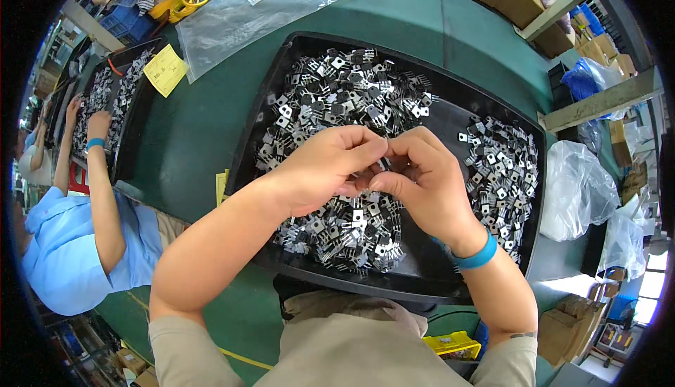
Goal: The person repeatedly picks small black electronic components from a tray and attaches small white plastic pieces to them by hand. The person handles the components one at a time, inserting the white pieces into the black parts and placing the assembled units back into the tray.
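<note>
A: Where do we find our hands?

B: Together over the middle of the black tray, their fingertips meeting. The left hand and the right hand each bring thumb and forefinger close.

A: Do we see anything between them?

B: Only something small and dark at the fingertips, mostly hidden. We cannot tell whether it is one of the parts, or whether either hand is clamped on it.

A: And the parts around the hands?

B: We see them in black and silver, with thin metal legs. One large heap spreads ahead of the left hand and again on the near side, below it. A second heap lies to the right of the right hand. A strip of tray floor shows between the two.

A: What else do we have near us?

B: A blue wristband on our right wrist, and the green desk under the tray. Well ahead of the left hand lies a flat clear bag, with a yellow note beside it.

A: Anyone else?

B: Well to our left, a co-worker in light blue reaches over another tray of parts.
</note>
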### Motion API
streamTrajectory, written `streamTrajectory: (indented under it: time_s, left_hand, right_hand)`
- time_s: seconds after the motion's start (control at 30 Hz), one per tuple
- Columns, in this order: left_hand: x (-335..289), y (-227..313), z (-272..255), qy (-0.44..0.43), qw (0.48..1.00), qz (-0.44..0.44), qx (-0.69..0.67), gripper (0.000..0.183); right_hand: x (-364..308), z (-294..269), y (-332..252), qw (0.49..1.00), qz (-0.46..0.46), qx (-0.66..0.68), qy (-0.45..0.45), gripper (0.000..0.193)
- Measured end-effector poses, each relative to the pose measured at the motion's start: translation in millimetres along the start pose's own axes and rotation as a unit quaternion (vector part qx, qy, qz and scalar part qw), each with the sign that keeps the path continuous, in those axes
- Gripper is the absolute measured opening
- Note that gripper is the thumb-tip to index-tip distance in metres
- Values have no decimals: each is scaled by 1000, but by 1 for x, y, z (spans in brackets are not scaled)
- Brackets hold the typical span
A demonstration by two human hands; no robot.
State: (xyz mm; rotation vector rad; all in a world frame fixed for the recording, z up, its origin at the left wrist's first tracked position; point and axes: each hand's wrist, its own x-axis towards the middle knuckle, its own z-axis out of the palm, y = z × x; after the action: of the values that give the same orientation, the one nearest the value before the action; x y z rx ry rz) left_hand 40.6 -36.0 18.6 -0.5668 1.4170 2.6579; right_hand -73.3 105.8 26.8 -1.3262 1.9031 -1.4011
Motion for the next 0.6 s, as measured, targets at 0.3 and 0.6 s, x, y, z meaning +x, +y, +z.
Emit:
streamTrajectory:
  time_s: [0.3,0.6]
  left_hand:
    - [1,-9,-7,-27,999,-10,-15,14]
    - [-1,-12,-25,-5,998,-2,-62,16]
  right_hand:
    - [5,-5,-1,977,155,138,-45,14]
    - [2,-15,1,966,226,127,-12,11]
